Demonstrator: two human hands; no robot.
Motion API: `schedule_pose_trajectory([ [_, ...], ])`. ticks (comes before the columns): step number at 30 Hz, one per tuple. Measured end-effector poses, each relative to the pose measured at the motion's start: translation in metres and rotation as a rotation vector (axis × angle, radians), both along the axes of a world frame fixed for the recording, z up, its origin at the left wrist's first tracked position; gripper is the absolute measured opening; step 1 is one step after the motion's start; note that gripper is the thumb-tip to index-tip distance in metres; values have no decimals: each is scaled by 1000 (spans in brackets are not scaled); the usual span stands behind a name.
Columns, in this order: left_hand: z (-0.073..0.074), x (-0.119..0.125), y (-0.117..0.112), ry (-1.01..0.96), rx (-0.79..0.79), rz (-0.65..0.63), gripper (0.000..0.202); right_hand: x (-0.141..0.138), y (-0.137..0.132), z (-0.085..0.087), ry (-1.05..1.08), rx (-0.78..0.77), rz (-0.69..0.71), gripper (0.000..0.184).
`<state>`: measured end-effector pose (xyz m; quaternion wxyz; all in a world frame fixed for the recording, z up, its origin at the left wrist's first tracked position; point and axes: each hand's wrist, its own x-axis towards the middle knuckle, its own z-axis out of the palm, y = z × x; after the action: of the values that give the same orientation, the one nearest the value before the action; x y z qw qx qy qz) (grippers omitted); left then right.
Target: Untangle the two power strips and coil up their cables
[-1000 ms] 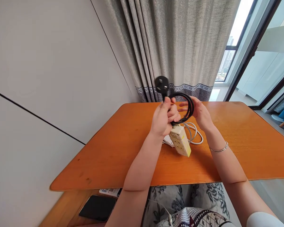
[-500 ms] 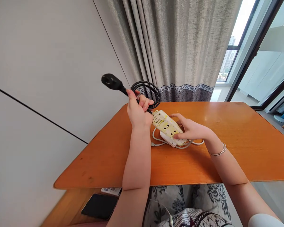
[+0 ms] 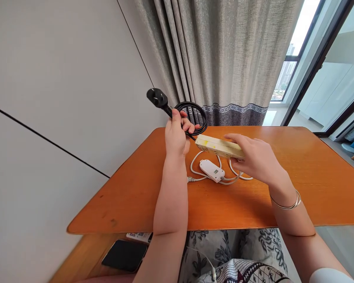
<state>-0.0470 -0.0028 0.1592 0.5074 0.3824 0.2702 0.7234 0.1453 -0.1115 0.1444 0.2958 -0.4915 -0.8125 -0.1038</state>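
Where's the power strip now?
In the head view, the power strip is right of centre, one end in the right hand, the other near the black coil, above the white box.

On the left we have a plain pale grey wall (image 3: pixel 61 59), divided by thin dark seams (image 3: pixel 47 139). Beside it we find a long grey curtain (image 3: pixel 224 51) hanging in folds, with a darker patterned band (image 3: pixel 236 110) at its base. To the right we note a bright window (image 3: pixel 286 74) with tall buildings outside, then a dark door frame (image 3: pixel 308 86). In front we have an orange-brown wooden table (image 3: pixel 132 192) with rounded corners; at lower right, a pale grey floor (image 3: pixel 339 247).
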Motion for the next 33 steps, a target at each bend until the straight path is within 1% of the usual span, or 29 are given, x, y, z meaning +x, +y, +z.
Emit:
schedule_pose_trajectory([
  [4,-10,0,5,170,44,-23,41,7,-12,6,9,142,28,43],
  [6,-14,1,7,275,73,-26,39,9,-14,6,49,192,86,41],
  [8,-18,4,7,375,89,-60,38,10,-14,5,137,228,178,43],
  [10,-20,9,4,445,86,-148,37,11,-10,1,276,243,286,54],
  [12,-22,14,0,486,63,-267,39,13,-3,-3,452,244,370,73],
  [14,-25,19,-4,527,44,-366,42,15,7,-7,631,227,404,91],
  [15,-26,22,-6,548,43,-397,44,16,12,-9,709,212,409,96],
  [17,-29,26,-9,590,50,-449,47,18,21,-11,820,164,410,98],
  [20,-32,31,-13,636,46,-579,53,20,36,-13,903,40,408,90],
  [22,-34,34,-15,631,16,-664,58,23,44,-14,948,-59,414,90],
  [23,-35,36,-15,613,-7,-680,59,25,47,-15,971,-109,423,90],
  [25,-37,40,-14,559,-56,-660,53,28,52,-16,998,-235,454,86],
  [27,-38,43,-12,512,-102,-634,46,30,55,-17,1002,-394,490,75],
  [29,-39,45,-10,487,-152,-643,40,31,55,-16,1019,-518,502,64],
  [33,-42,46,-4,470,-222,-657,39,33,57,-16,1078,-609,449,53],
])
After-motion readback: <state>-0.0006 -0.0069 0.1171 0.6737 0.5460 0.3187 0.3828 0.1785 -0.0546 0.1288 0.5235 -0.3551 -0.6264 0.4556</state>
